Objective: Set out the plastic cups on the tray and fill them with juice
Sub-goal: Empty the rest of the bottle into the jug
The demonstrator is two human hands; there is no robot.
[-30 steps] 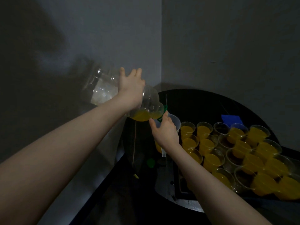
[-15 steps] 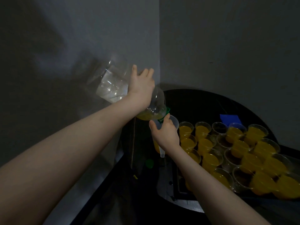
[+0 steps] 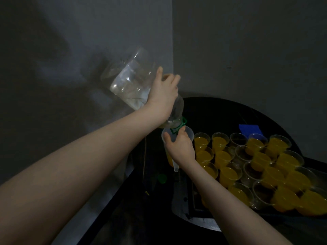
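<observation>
Looking down past my forearms, I see the tray [image 3: 198, 212] at the lower right, its near edge dark and hard to make out. Plastic cups [image 3: 228, 174] stand packed rim to rim across it, from the near right corner back toward the far edge. Most hold orange juice [image 3: 284, 197] close to the brim; a few among them look dark inside, and I cannot tell whether those hold anything. A blue patch [image 3: 249, 128] lies on the black table [image 3: 212, 110] just beyond the farthest cups.

At the tray's left edge my right hand [image 3: 180, 147] grips a funnel [image 3: 188, 134] from the near side, fingers and thumb curled round its bowl. Its spout points down at a cup beneath, which my wrist mostly hides.

Above that, my left hand [image 3: 163, 96] wraps round a clear bottle [image 3: 132, 85], fingers curled over the top side near the shoulder. The bottle is tipped steeply, base high toward the wall corner, green-ringed neck down inside the funnel's mouth. It looks almost drained, with only a little orange showing by the neck.
</observation>
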